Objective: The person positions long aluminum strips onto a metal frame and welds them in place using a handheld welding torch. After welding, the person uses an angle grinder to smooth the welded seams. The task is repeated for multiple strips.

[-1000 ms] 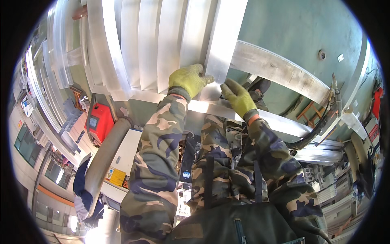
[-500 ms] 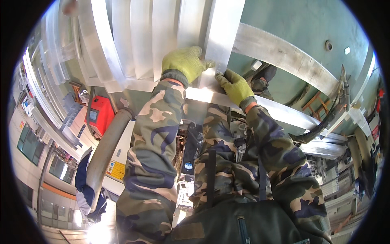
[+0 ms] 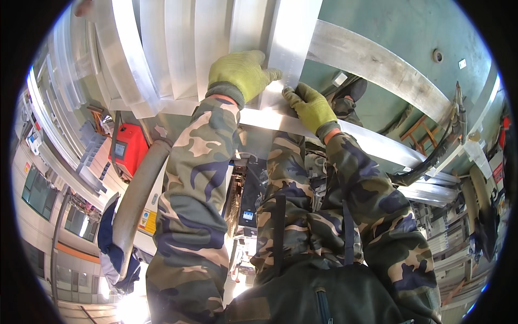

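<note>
A wide, bright aluminium profile (image 3: 293, 40) runs away from me at the top middle, its near end over a crosswise metal rail (image 3: 372, 141). On its left edge rests my left hand (image 3: 233, 75) in a yellow-green glove, thumb laid across the profile and fingers curled over, their tips hidden. At the right edge near the same end, my right hand (image 3: 311, 108), gloved alike, is closed with its fingertips against the metal. Left of the profile lie several parallel aluminium slats (image 3: 181, 48), joined to the crosswise rail at their near ends.
A grey curved metal bar (image 3: 377, 59) crosses at the right above the green floor (image 3: 399, 27). A dark cable bundle (image 3: 431, 162) hangs at the far right. To the left stand a red machine (image 3: 129, 148) and a thick grey pipe (image 3: 141, 200). A small ring (image 3: 437, 55) lies on the floor.
The profile, slats and both hands have shifted slightly left in the view. My hands keep about the same places on the profile's edges.
</note>
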A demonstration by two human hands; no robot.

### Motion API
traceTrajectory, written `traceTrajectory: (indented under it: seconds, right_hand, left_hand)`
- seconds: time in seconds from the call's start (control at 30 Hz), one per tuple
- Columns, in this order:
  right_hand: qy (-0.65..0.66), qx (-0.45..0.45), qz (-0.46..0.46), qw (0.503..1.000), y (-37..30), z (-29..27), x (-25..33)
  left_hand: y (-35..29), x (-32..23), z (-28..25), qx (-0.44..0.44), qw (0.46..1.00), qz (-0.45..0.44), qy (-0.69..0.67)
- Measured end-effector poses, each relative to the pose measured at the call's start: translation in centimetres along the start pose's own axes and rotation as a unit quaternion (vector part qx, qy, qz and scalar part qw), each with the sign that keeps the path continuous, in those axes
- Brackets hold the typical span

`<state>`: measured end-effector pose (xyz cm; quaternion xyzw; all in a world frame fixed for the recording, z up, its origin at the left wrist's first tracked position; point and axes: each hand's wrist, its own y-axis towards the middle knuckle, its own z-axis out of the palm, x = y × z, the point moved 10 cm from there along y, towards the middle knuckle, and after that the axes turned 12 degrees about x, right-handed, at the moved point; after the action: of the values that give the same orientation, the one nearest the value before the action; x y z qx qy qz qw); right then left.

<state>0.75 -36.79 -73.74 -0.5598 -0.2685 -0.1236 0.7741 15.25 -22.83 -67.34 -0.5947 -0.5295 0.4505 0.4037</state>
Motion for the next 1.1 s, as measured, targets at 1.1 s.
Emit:
traceTrajectory:
  seconds: [1.1]
  right_hand:
    - [-0.085, -0.012, 0.033, 0.996, -1.0, -0.2, 1.9]
  left_hand:
    - [0.6, 0.3, 0.4, 0.035, 0.999, -0.026, -0.007]
